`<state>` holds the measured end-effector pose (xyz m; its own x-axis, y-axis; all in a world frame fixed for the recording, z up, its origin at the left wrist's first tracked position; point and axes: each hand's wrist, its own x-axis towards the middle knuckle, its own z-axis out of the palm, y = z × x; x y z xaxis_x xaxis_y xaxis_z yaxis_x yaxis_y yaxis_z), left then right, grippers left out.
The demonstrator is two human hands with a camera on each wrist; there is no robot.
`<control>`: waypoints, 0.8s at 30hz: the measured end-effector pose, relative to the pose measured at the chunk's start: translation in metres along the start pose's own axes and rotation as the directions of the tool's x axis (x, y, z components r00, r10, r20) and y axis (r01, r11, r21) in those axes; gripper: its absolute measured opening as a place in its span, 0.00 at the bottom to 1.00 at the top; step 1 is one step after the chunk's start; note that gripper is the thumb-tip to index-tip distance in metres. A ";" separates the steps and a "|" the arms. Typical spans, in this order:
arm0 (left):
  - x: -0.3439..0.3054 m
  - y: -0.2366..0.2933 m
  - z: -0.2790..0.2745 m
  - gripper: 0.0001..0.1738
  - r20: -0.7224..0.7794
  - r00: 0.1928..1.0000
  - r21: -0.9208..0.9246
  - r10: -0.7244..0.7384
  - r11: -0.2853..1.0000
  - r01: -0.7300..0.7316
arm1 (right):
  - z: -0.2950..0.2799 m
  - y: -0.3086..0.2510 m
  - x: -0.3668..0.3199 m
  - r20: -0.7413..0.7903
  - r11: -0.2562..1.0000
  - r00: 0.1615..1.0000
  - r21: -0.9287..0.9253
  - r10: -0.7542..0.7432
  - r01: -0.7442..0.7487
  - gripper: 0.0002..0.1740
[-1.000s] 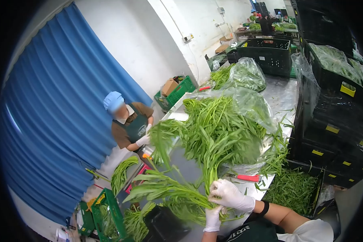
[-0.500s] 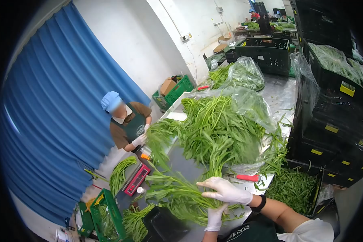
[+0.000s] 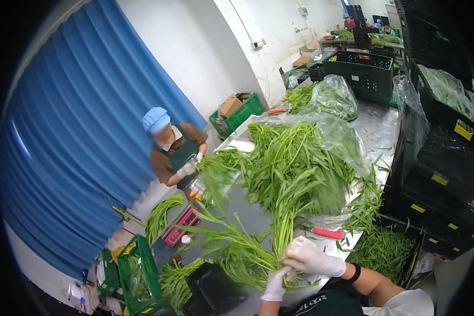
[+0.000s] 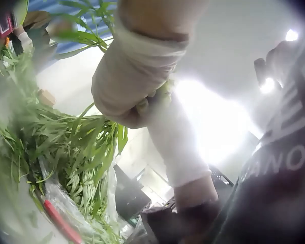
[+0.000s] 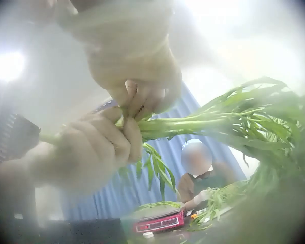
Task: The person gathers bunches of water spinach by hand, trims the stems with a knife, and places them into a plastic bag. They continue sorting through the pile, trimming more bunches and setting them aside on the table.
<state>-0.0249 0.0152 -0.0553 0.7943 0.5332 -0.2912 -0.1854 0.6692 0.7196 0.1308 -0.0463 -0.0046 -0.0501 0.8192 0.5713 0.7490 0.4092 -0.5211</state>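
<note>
Holding a leafy bunch (image 3: 257, 252) over the counter (image 3: 253, 215), the left hand (image 3: 275, 286) wraps its fingers round the stems (image 5: 165, 127); the right hand (image 3: 312, 257) pinches there too, probably to keep them gathered.

On the dark apron (image 4: 267, 208) by the near edge of the bench (image 3: 374, 118), white capitals (image 4: 276, 165) are reading "ANO" (a further letter is being cut off); the larger character (image 4: 287, 122) above is showing only partly.

The shiny grey metal counter (image 3: 373, 125) carries a heap of long-stemmed green leafy vegetables (image 3: 303, 168), a red-handled knife (image 3: 329, 233) near it, loose green leaves (image 3: 367, 203), and a black slotted plastic crate (image 3: 361, 75) beyond.
</note>
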 end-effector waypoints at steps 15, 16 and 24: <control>0.004 -0.010 0.019 0.01 -0.120 0.986 0.255 0.115 0.963 -0.081 | -0.006 -0.011 0.020 0.036 0.986 0.995 -0.143 0.092 -0.086 0.13; 0.003 -0.009 0.021 0.02 -0.162 0.982 0.178 0.101 0.981 -0.072 | -0.001 -0.009 0.020 0.075 0.972 0.992 -0.218 0.104 -0.086 0.13; 0.000 -0.002 0.009 0.09 -0.210 0.959 0.325 0.192 0.939 -0.117 | -0.035 -0.002 -0.024 0.104 0.400 0.947 0.916 -0.304 0.028 0.13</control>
<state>-0.0193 0.0094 -0.0510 0.6045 0.7482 -0.2736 -0.0786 0.3978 0.9141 0.1534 -0.0807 0.0052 -0.3438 0.6932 0.6335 -0.3068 0.5547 -0.7735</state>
